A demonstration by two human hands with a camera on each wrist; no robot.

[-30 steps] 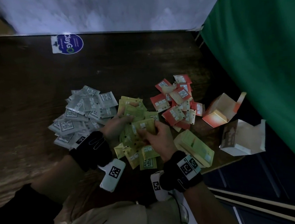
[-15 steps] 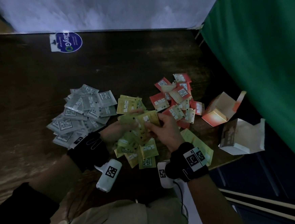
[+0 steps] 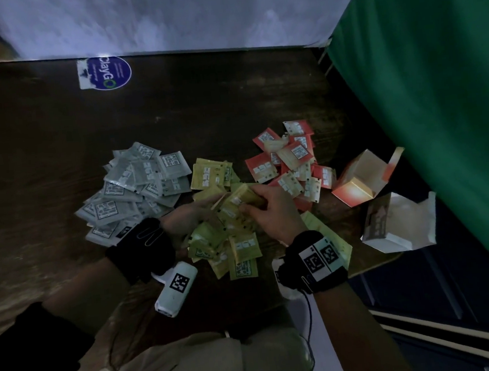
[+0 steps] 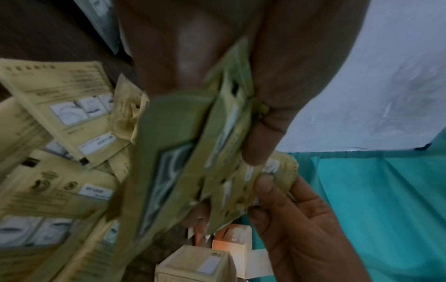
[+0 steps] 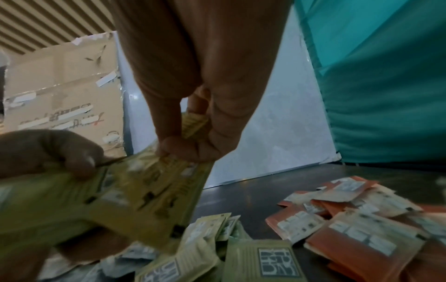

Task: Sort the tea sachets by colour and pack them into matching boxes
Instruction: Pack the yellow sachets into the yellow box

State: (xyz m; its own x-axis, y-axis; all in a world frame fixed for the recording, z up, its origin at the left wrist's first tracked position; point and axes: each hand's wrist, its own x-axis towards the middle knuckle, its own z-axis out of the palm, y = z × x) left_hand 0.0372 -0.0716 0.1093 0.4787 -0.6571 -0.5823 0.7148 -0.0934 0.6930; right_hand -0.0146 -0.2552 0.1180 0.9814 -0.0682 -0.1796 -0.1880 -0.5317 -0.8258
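Note:
Three sorted heaps lie on the dark table: grey sachets (image 3: pixel 132 188) at left, yellow-green sachets (image 3: pixel 230 245) in the middle, red sachets (image 3: pixel 291 161) at right. Above the middle heap both hands hold one stack of yellow-green sachets (image 3: pixel 240 204). My left hand (image 3: pixel 193 215) grips its left side, thumb on top (image 5: pixel 79 160). My right hand (image 3: pixel 268 209) pinches its right end (image 5: pixel 183 145). In the left wrist view the stack (image 4: pixel 193 162) fans out between both hands. A yellow-green box (image 3: pixel 329 237) lies partly hidden under my right wrist.
An open red box (image 3: pixel 363 182) and an open white box (image 3: pixel 398 223) sit at the table's right edge, beside a green curtain (image 3: pixel 434 82). A blue sticker (image 3: pixel 105 71) marks the far side. A taped cardboard carton (image 5: pixel 62 91) stands behind the table.
Both hands have lifted the gathered yellow-green stack up and away from the near edge, toward the red heap. The right hand has shifted to the stack's far right end.

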